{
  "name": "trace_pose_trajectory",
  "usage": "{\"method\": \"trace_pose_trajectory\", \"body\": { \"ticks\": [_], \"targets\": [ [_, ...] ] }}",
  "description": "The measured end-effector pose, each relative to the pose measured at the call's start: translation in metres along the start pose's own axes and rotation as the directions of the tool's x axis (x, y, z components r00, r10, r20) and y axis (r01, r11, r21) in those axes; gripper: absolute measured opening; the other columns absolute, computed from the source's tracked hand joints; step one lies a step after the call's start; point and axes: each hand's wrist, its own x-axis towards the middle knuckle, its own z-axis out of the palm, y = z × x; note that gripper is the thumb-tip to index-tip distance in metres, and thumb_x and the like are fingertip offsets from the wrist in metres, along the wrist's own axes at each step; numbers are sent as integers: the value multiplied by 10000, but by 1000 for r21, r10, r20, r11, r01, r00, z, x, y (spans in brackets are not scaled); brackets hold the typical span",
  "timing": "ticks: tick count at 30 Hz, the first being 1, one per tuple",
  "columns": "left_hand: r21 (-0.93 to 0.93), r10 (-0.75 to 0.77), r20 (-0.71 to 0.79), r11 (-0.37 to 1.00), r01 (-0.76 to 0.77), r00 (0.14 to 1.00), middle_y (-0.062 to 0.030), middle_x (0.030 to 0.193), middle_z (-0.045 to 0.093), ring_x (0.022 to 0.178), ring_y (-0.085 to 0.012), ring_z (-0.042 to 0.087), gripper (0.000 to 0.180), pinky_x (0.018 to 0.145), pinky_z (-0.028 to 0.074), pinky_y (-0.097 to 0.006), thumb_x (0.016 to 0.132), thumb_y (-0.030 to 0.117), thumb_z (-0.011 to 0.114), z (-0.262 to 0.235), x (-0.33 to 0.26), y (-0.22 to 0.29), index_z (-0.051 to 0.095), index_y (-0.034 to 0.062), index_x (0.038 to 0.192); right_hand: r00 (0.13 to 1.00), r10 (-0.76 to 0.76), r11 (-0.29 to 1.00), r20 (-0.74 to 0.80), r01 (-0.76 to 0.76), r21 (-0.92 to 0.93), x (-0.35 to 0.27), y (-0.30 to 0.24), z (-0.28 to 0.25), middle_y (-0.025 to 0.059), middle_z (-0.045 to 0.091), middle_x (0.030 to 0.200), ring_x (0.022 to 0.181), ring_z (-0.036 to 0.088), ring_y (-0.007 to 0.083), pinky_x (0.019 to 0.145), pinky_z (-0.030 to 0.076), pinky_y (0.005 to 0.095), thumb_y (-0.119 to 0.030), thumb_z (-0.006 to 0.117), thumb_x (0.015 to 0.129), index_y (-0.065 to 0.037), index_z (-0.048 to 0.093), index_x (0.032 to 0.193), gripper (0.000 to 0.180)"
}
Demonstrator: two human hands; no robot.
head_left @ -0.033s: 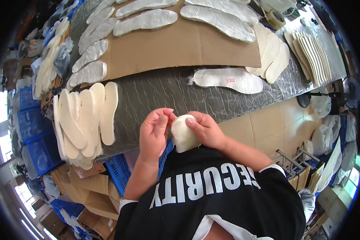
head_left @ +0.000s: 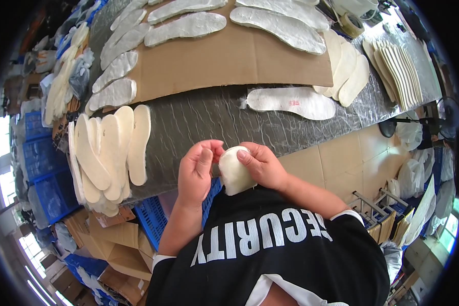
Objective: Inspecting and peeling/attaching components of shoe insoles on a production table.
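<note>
My right hand (head_left: 262,166) grips a cream-white insole (head_left: 235,178) just in front of my body, its thumb pressed flat on the face near the rounded top edge. The insole is foreshortened, and one rounded end faces up. At its left edge is my left hand (head_left: 198,171), with the fingers bent and closed and their tips close to the rim. Whatever those fingers pinch is too small or hidden to make out. On the dark table (head_left: 199,117) beyond lies a single white fluffy insole (head_left: 290,102) with a red mark.
A pile of cream insoles (head_left: 109,153) stands at the table's left. Brown cardboard (head_left: 229,61) carries several white padded insoles (head_left: 186,29). More lie fanned (head_left: 353,76) and stacked (head_left: 397,74) at the right. A blue crate (head_left: 150,217) and cardboard boxes (head_left: 115,239) sit below left.
My left hand has shifted very slightly down and to the right beside the insole. The right hand keeps its grip, and the insole hardly moves.
</note>
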Motion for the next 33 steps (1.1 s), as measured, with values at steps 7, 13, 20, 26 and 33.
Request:
{"method": "trace_pose_trajectory", "body": {
  "ticks": [7,13,20,26,33],
  "targets": [
    [301,63,53,950,-76,997,-16,810,632,703,-72,549,128,659,447,-204,867,77,695,-10,5,7,653,-29,924,976,-127,978,179,93,187,-8,-9,-2,58,655,987,899,602,158,798,485,327,-330,538,982,21,596,1128,384],
    [-314,-97,-119,948,55,988,-12,844,635,741,-75,563,163,662,462,-214,921,144,650,-43,21,-12,659,-13,962,953,144,830,268,32,-558,-5,10,-31,228,649,863,783,631,367,745,486,408,-273,595,918,-2,632,1026,294],
    [373,99,-56,925,-71,994,-6,761,637,710,-68,561,252,668,468,-236,912,230,668,-40,38,-21,646,-21,911,951,203,691,232,29,-722,7,-9,-40,228,644,898,842,617,399,760,480,431,-341,631,882,-16,641,994,344],
    [792,343,-211,609,-46,915,-149,1037,646,910,-249,615,230,814,483,-356,930,206,604,-82,54,-78,633,-8,1010,995,16,-73,-100,-99,-992,31,-21,-62,141,674,1047,1014,627,305,883,470,434,-435,692,794,-116,617,1144,480],
    [916,320,373,24,-401,871,-116,1508,329,1395,-332,288,749,1112,206,-569,844,523,583,-46,63,-88,395,74,1414,937,-268,-186,224,177,-966,25,32,-58,124,258,1548,1448,181,319,1149,120,548,-712,562,708,-209,426,1425,886]
  ]
}}
